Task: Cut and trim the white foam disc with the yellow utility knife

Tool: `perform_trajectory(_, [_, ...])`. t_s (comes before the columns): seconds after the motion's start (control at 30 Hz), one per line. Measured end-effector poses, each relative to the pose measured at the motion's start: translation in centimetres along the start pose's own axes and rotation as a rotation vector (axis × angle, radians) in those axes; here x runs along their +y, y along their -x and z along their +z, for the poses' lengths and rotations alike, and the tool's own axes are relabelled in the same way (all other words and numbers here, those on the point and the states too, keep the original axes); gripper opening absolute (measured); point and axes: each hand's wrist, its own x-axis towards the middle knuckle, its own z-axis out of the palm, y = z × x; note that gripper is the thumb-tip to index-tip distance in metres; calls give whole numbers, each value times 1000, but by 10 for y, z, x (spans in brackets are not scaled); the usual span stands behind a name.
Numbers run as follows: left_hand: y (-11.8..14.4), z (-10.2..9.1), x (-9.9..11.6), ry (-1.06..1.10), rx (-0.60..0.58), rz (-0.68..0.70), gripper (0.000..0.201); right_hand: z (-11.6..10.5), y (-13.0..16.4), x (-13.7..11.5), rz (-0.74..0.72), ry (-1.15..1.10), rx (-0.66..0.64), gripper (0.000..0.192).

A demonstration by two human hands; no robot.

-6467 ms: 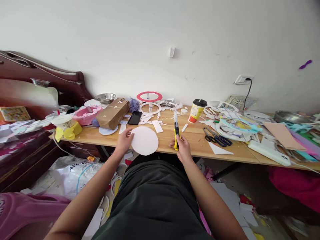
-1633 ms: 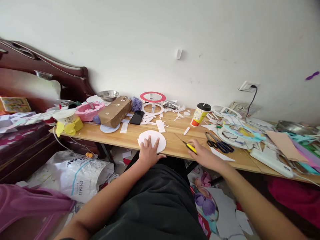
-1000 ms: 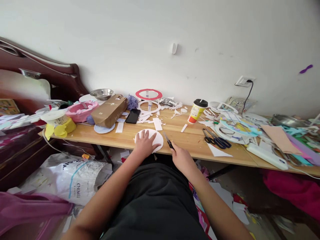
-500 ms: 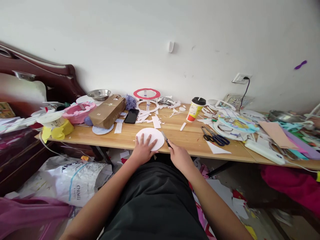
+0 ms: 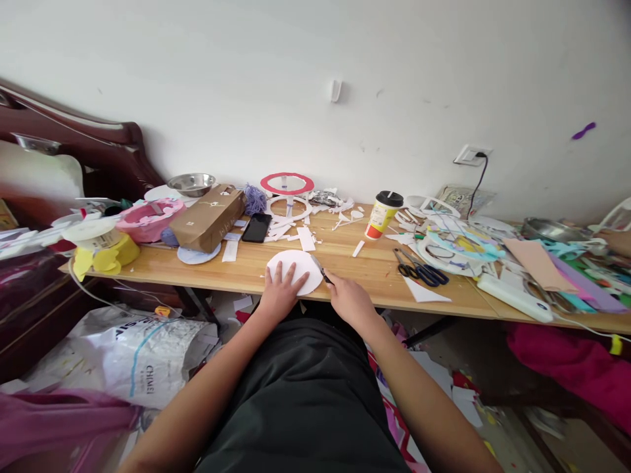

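Note:
A white disc (image 5: 294,261) lies flat at the front edge of the wooden table. My left hand (image 5: 280,293) presses on it with the fingers spread. In my right hand (image 5: 349,299) is a utility knife (image 5: 322,270), its fingers wrapped round the dark handle. The blade points up and left and meets the disc's right edge. Behind the disc lies a white paper strip (image 5: 305,239). Further back stands a frame with a red ring (image 5: 269,181) on top and a white ring below.
Scissors (image 5: 428,273) and a white triangular scrap (image 5: 424,291) lie to the right, near a lidded cup (image 5: 383,215). A phone (image 5: 256,228), a brown paper bag (image 5: 210,218) and a metal bowl (image 5: 191,184) are at left. A white glue-gun-like device (image 5: 515,299) sits at the front right.
The knife blade has shifted slightly up and left along the disc's right edge, with my right hand following. My left hand stays spread on the disc. The whole view has moved a little.

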Motion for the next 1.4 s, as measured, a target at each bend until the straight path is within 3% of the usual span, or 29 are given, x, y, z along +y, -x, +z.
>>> perform_trajectory(0.4, [3,6,-1,-5,59,4,68,-4,-3,-1,2,18,-23,46])
perform_trajectory(0.83, [2,3,1,44,18,-13,70,-2,-10,3,39,113,3,43])
perform_trajectory(1.17, [2,5,0,44,39,-12,69,-3,-9,-11,16,214,-39,44])
perform_trajectory(1.4, [2,2,1,43,29,-13,69,-18,-10,-18,-15,254,-87,40])
